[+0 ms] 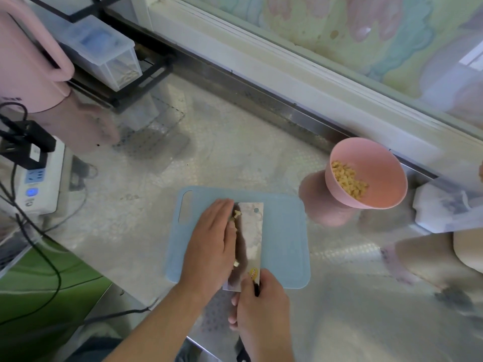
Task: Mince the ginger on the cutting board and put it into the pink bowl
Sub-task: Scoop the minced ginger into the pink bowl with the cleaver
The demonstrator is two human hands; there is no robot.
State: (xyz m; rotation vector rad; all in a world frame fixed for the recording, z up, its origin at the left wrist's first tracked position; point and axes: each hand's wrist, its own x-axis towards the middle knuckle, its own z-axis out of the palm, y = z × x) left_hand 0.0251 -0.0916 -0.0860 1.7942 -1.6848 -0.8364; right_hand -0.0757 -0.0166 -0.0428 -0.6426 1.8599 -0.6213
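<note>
The last yellow ginger bits (236,214), beside the flat left hand (210,246) fingers, are being swept onto the steel cleaver (249,239) gripped by the right hand (261,307); carrying to the pink plastic bowl (366,173) seems next.

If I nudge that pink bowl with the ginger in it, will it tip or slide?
The pink bowl looks like thin plastic and holds only a small heap of minced ginger, so it is probably light. It flares wide above a narrower bottom, so a push at the rim might tip it. On the shiny metal counter it would likely slide easily.
</note>
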